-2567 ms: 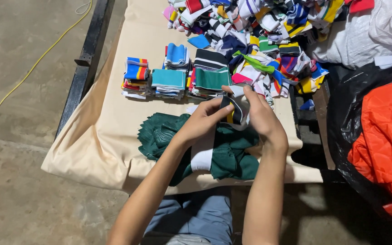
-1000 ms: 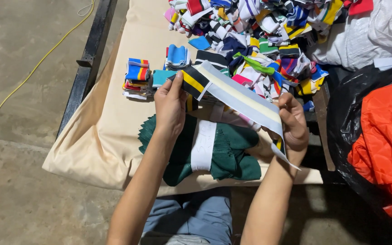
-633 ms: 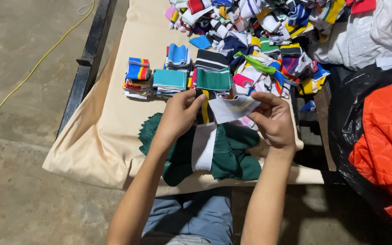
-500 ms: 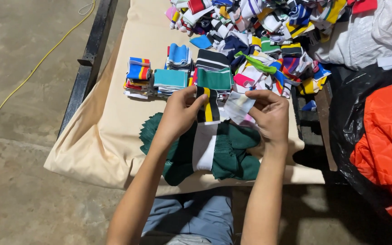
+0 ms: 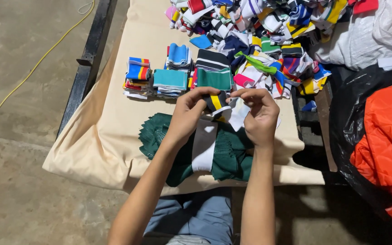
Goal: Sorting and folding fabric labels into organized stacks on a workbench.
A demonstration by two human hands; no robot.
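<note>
Presently both hands meet over the near half of the cream cloth-covered tabletop (image 5: pixel 114 136), working one black knitted rib strip with a yellow stripe and white backing (image 5: pixel 221 105). A second ago that strip was stretched out long between the two hands; half a second ago it was already drawn in; now it is gathered into a short folded bundle, so the folding appears, in my judgement, close to complete. The left hand (image 5: pixel 189 111) has its grip pinching the black-and-yellow end of the strip, thumb over fingers. The right hand (image 5: pixel 260 115) has its grip pinching the white end at 3 o'clock of the left, fingertips curled down onto the fabric. Directly beneath the hands, toward 6 o'clock, lies one heap of dark green knitted pieces (image 5: pixel 223 154) with one white-grey strip (image 5: pixel 204 149) laid across it. At 12 o'clock of the hands stand sorted stacks: I count four, namely one red-blue-yellow striped stack (image 5: pixel 137 77), one teal stack (image 5: pixel 170 80) with a light blue ribbed piece (image 5: pixel 178 54) behind it, and one black-and-green stack (image 5: pixel 213 72). Beyond, toward 1 o'clock, is one loose pile of mixed coloured strips (image 5: pixel 259 36), too tangled to count. At 3 o'clock sits one orange quilted garment (image 5: pixel 386 145) on black plastic sheeting (image 5: pixel 345 113).
</note>
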